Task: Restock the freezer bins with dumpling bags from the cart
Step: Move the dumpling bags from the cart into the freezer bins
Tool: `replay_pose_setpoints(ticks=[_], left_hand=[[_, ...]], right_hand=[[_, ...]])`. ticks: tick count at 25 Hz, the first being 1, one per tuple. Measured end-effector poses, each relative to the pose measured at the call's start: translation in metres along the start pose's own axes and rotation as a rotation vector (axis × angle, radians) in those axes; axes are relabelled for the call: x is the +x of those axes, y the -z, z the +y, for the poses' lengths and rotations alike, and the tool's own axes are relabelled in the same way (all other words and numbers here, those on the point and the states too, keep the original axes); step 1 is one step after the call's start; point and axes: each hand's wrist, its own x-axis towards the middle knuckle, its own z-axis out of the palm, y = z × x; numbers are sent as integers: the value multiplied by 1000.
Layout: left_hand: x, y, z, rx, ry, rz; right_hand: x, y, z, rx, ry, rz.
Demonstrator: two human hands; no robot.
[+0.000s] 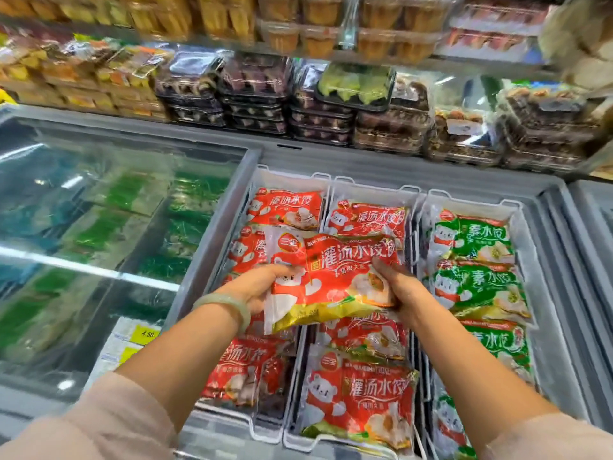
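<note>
Pink sleeves (99, 423) nearest, bare forearms out over the open freezer (560, 293); left hand (265, 287), pale bangle (232, 305) on its wrist, and right hand (396, 287) each grip one end of a red dumpling bag (331, 277), held flat above the bins. Under left hand a bin (288, 180) of red bags, under right hand another red-bag bin (371, 194), further right green bags (477, 283); left of left hand a shut glass lid (99, 227), beyond both hands stacked tray packs (255, 94)

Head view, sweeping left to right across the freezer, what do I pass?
Closed glass lid → left red-bag bin → middle red-bag bin → green-bag bin. The held bag straddles two bins, so it is omitted.
</note>
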Motion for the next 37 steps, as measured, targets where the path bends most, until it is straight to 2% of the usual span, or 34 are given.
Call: replay_pose_setpoints(ticks=[2,5,7,10,13,17,19,23,25,27,29,30,31,33,37], left_hand=[[20,7,6,18,-4,51],[55,10,20,164,-54,131],[74,4,29,196,-93,106],[109,-9,46,179,-168,44],[151,-27,65,192,-191,21],[207,-51,90,415,-275,190],[243,-60,99,476,-293,246],[290,-78,115,591,-298,298],[306,-83,114,681,-311,277],[313,-86,104,998,-372,261],[315,-94,90,1334,-491,187],[312,-100,84,1431,-547,132],[311,-106,78,1496,-568,71],[313,-113,65,1589,-525,-37],[332,-111,54,1676,-424,-51]], right_hand=[[8,-1,-3,30,18,70],[25,2,-3,-1,-18,170],[35,6,-6,-25,-56,204],[63,16,-14,47,-71,158],[103,24,-30,9,-39,246],[169,49,-50,-197,-34,385],[195,52,-66,-176,17,398],[249,58,-87,-168,138,567],[268,64,-84,-316,151,571],[267,64,-75,-703,175,538],[265,58,-62,-1103,337,469],[265,54,-55,-1210,455,408],[266,48,-50,-1253,510,332],[268,43,-39,-1290,493,201],[285,49,-31,-1414,417,133]])
